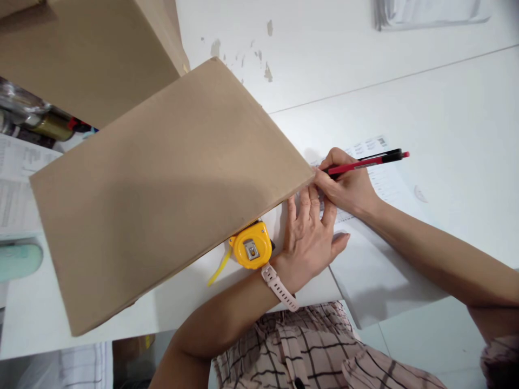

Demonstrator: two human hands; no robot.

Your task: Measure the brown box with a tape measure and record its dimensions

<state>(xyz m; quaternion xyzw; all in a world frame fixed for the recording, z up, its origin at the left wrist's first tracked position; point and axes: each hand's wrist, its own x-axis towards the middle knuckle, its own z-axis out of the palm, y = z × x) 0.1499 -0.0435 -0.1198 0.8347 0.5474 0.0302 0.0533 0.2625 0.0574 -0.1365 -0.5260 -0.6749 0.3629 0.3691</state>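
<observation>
A red and black pen is gripped in my right hand, its tip hidden behind the fingers and the box corner. Beneath that hand lies a printed paper form, partly covered. My left hand rests palm down on the paper and table with its fingers spread, the fingertips partly under the box's edge. A large brown cardboard box stands to the left and hides part of the paper. Beside my left wrist sits a yellow tape measure, close against the box.
Another cardboard box stands at the back left, with assorted items below it. Printed sheets and a mint-green object lie at the left edge. A stack of papers sits far right on the white table.
</observation>
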